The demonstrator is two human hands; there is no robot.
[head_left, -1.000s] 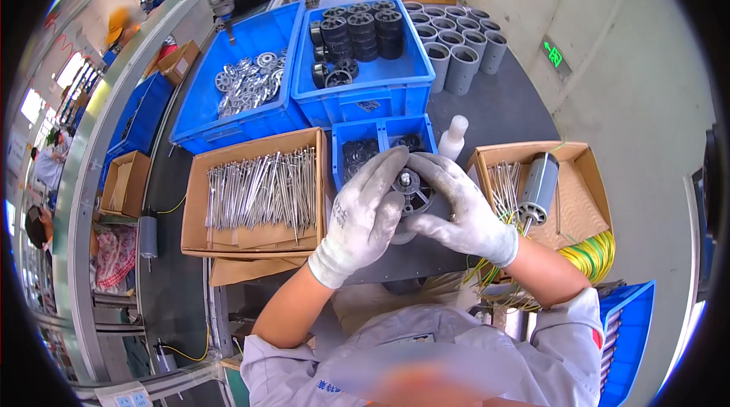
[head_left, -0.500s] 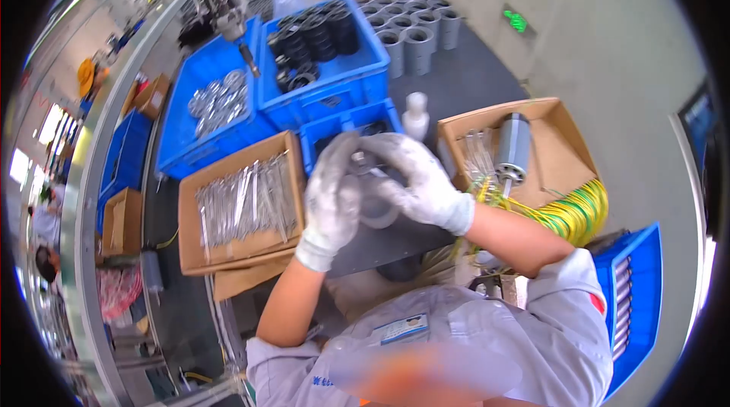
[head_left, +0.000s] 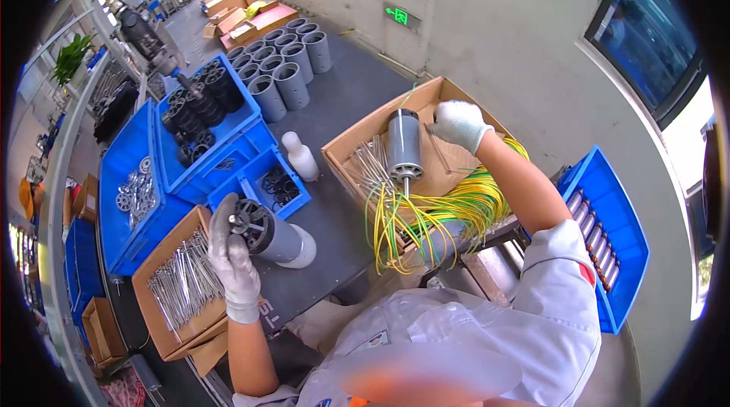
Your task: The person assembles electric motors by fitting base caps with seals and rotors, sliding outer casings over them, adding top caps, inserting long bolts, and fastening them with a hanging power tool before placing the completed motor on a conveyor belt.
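Note:
My left hand [head_left: 234,266], in a whitish glove, grips the side of a grey cylindrical motor [head_left: 280,242] with a black slotted end cap and a short shaft. This motor leans, with its lower end at a white round piece [head_left: 304,248] on the bench. My right hand [head_left: 458,125], gloved too, reaches into the cardboard box on the right with its fingers curled. Its fingertips meet the upper end of a thin metal rod [head_left: 439,150]. Beside it in the box lies another grey motor [head_left: 404,147], shaft towards me.
Yellow-green wires [head_left: 475,205] spill over the box's front edge. A white bottle [head_left: 299,156] stands mid-bench, near blue bins [head_left: 228,167] of black parts. Metal rods [head_left: 182,281] fill a left-hand box. Grey tubes [head_left: 291,86] stand behind; a power tool [head_left: 144,38] hangs at upper left.
Both hands were together over a blurred part in front of me. Now my right hand has moved away into the right-hand box, while my left stays at the motor. The view has turned right.

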